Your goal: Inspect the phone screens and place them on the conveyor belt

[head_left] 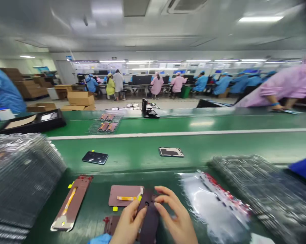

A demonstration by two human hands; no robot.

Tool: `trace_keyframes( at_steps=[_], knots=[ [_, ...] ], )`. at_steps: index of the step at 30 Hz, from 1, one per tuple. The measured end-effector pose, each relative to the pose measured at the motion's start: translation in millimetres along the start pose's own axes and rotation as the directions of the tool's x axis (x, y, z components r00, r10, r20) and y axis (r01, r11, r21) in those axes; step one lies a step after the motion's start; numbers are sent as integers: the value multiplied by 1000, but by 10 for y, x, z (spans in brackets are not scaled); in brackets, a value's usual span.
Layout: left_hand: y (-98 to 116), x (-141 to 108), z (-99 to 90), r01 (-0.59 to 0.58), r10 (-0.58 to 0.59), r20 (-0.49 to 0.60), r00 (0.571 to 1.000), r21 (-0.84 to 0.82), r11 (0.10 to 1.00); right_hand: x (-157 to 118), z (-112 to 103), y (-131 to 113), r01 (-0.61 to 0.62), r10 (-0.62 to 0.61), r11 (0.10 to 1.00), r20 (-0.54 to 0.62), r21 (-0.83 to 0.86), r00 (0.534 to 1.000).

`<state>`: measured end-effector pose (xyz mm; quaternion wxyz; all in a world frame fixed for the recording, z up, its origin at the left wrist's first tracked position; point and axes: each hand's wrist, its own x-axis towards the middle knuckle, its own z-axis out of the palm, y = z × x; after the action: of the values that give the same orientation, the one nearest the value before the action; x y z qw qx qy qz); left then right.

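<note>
A dark brownish phone screen panel (pixel 150 220) stands tilted between my hands, with a small cutout near its upper end. My left hand (pixel 129 220) pinches its left edge between thumb and fingers. Curled around the upper right edge is my right hand (pixel 175 215), its thumb and fingertips against the panel. Just behind lies another brown panel (pixel 125 191) with an orange flex cable and yellow tabs. A further panel (pixel 111 223) is partly hidden by my left hand. To the left rests a long brown panel (pixel 71 203), also with an orange flex cable.
Clear plastic trays are stacked high at left (pixel 23 176), and more trays (pixel 264 189) lie at right. Clear films with red tabs (pixel 214 200) sit beside my right hand. On the green belt are a dark phone (pixel 95 158) and a phone frame (pixel 171 152). Co-workers sit beyond.
</note>
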<state>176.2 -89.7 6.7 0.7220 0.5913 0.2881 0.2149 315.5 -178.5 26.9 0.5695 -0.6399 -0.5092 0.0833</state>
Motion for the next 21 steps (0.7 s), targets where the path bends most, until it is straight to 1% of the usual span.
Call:
trace_keyframes(
  at_steps=[1,3,5,6,7,8,9,10,11,12,13,14,15,16,17,19,21],
  knots=[
    [-17,-8,-1,20,-19,52,998,-15,1000,72,-27,15,-69,69,997,6,22,998],
    [-51,-30,5,35,-33,115,993,-15,999,183,-62,61,-146,146,988,8,57,989],
    [-75,-50,13,23,-24,134,991,8,1000,241,-71,100,-164,161,984,45,67,986],
    [-81,-55,15,13,-15,133,991,21,1000,251,-69,109,-148,144,987,70,56,987],
    [-87,-57,15,3,-7,127,992,33,999,251,-65,107,-100,97,995,83,29,992],
    [-91,-55,15,-7,2,118,993,44,999,241,-59,95,-18,20,1000,74,-20,997],
    [-94,-48,14,-18,12,107,994,52,998,224,-52,73,91,-87,991,46,-98,995],
    [-95,-38,13,-25,20,94,995,54,998,201,-43,43,215,-216,956,14,-200,976],
    [-91,-26,13,-24,19,83,996,54,998,173,-32,5,331,-350,891,-6,-311,937],
    [-82,-12,14,-19,15,70,997,49,999,142,-21,-35,426,-468,807,-2,-409,884],
    [-64,2,15,-10,8,61,998,35,999,110,-11,-76,502,-559,720,28,-479,829],
    [-38,14,17,2,-2,55,998,9,1000,79,-3,-114,555,-617,650,66,-520,784],
    [-4,23,19,15,-13,51,999,-35,999,52,2,-147,590,-650,601,100,-540,753],
    [36,28,19,39,-34,48,998,-97,994,31,4,-172,611,-669,572,120,-548,733],
    [80,30,18,87,-79,48,996,-176,981,18,5,-189,617,-672,564,129,-548,729],
    [168,34,11,229,-219,67,974,-314,922,12,8,-199,602,-642,595,135,-533,755],
    [247,58,2,365,-351,107,930,-373,853,24,29,-181,595,-611,624,157,-507,776]
  ],
)
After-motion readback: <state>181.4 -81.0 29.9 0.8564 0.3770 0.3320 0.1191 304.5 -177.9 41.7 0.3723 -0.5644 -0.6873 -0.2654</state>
